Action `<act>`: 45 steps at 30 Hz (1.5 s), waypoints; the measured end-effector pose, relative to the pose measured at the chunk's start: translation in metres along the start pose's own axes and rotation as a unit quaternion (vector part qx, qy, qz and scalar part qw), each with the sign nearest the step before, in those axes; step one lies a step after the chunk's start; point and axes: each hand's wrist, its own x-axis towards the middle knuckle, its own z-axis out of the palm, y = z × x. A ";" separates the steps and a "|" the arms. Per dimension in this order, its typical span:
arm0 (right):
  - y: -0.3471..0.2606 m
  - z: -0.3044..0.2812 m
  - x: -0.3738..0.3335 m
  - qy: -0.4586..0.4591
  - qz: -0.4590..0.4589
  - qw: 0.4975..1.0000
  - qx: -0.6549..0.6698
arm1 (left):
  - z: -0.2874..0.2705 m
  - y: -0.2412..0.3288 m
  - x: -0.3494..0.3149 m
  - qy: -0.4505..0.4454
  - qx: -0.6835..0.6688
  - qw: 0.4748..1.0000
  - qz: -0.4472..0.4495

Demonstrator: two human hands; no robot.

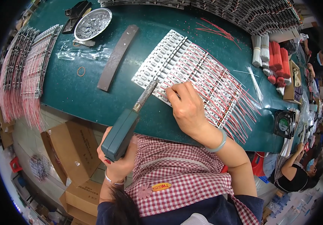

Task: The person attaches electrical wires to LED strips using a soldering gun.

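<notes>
My left hand [122,153] is wrapped round the dark green handle of a soldering gun [121,131]. Its metal barrel [145,96] slants up to the left part of a panel of small white circuit boards [161,56], the tip close to the pads. Beside that tip, my right hand [188,108] bends over the panel, thumb and forefinger pinched together. Red wires lie right by those fingertips, but what the pinch holds is too small to make out. Rows of red and white wires [221,90] fan across the panel's right part.
A metal bowl of silvery scraps [93,24], a brown strip [118,58] and a rubber band [81,71] lie on the green table. Wired panels [34,67] stand at left. Wire bundles [277,60] and a fan [284,123] sit at right. Cardboard boxes [71,150] are below; other people work at right.
</notes>
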 end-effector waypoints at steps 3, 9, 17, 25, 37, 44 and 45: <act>-0.002 0.000 0.000 -0.012 0.008 1.000 -0.007 | -0.002 0.001 -0.003 0.008 -0.009 1.000 -0.018; -0.002 -0.001 0.002 0.020 -0.005 1.000 -0.002 | -0.004 -0.001 -0.006 0.010 -0.021 0.999 -0.034; -0.011 0.004 -0.005 0.012 0.012 1.000 0.022 | -0.008 -0.002 -0.006 -0.008 0.007 1.000 -0.008; -0.013 0.003 -0.005 0.004 0.013 1.000 0.018 | -0.009 0.000 -0.007 -0.028 0.004 0.999 -0.042; -0.014 0.003 -0.004 0.000 0.014 1.000 0.008 | -0.008 0.004 -0.006 -0.023 0.021 0.999 -0.014; -0.014 0.000 -0.002 0.003 0.016 1.000 0.010 | -0.007 0.000 -0.010 -0.023 -0.005 0.999 -0.042; -0.011 -0.004 -0.003 0.000 0.018 1.000 0.007 | -0.005 0.000 -0.010 -0.030 -0.011 0.999 -0.039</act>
